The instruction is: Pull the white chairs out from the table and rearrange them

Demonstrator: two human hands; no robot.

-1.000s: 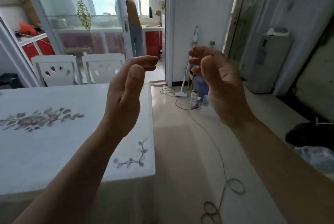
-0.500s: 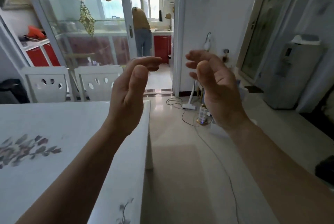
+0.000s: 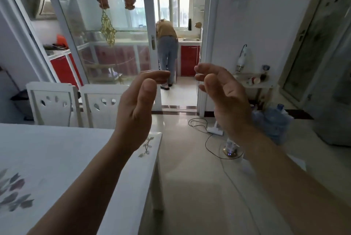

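Two white chairs with cut-out backs stand side by side at the far edge of the white table (image 3: 57, 149): the left chair (image 3: 52, 101) and the right chair (image 3: 100, 105), both tucked against the table. My left hand (image 3: 136, 107) is raised in front of me, palm inward, fingers loosely curved, holding nothing. Its wrist hides part of the right chair's back. My right hand (image 3: 226, 100) is raised beside it over the floor, also empty. Neither hand touches a chair.
A glass sliding door (image 3: 106, 31) stands behind the chairs. A person (image 3: 167, 50) bends at the kitchen counter beyond the doorway. A cable (image 3: 224, 160), a small lit device (image 3: 230, 149), a vacuum head (image 3: 215, 130) and a water bottle (image 3: 273, 122) lie on the tiled floor to the right.
The view has moved forward along the table's right side; the chairs and doorway appear closer and larger. Both hands stay raised and empty in the same pose.
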